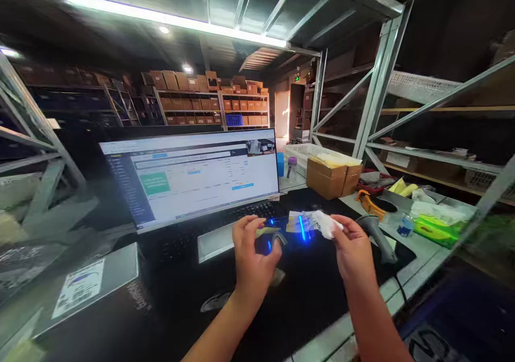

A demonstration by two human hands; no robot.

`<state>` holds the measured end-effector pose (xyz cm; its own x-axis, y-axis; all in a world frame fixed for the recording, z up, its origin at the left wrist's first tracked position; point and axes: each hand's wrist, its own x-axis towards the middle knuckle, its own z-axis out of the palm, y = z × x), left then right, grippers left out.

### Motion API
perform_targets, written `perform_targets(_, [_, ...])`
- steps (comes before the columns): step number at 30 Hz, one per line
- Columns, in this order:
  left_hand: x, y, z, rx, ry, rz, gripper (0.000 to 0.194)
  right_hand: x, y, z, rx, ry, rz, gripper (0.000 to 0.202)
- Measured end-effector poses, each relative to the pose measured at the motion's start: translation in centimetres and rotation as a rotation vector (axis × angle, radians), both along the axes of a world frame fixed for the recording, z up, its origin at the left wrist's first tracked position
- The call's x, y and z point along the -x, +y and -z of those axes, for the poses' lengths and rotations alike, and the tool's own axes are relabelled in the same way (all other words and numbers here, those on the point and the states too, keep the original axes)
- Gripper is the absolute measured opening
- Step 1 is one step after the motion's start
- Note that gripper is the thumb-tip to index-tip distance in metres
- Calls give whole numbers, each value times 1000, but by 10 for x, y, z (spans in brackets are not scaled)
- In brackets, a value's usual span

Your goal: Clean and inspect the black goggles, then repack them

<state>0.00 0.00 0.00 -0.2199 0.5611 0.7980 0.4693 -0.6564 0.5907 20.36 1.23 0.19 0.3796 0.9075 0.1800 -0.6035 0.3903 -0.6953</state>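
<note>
The right hand (354, 246) is pinching a small packet (324, 226) by its white end, so that grip is squeezing it between thumb and fingers. The left hand (253, 252) is curling near the other end. Things are looking blurry there, so I cannot tell if its grip is holding anything. The packet is hanging in the air between the two hands, over the black mat (314, 303) on the tabletop (429, 259). Bright blue light is shining on its clear part.

The step in hand seems to be holding up the packet and keeping it spread out. The next move is likely calling for a soft, steady pinch on the right and careful fingers on the left, because thin stuff like this could be bending or slipping.

A big screen (201, 177) is glowing behind the hands. A grey scanner (376, 237) is resting just beside the right hand. A mouse (217, 301) is lying near the left wrist, and a box (116, 271) is sitting farther left.
</note>
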Motion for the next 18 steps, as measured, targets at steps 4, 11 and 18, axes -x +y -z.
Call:
perform_targets(4, [0,8,2,48,-116,137,39,-15,-5,5,105,251,-236,46])
perform_targets(11, [0,10,7,24,-180,218,39,-4,-26,8,62,153,-153,39])
perform_targets(18, [-7,4,9,-129,-232,133,38,24,-37,11,97,143,-141,40])
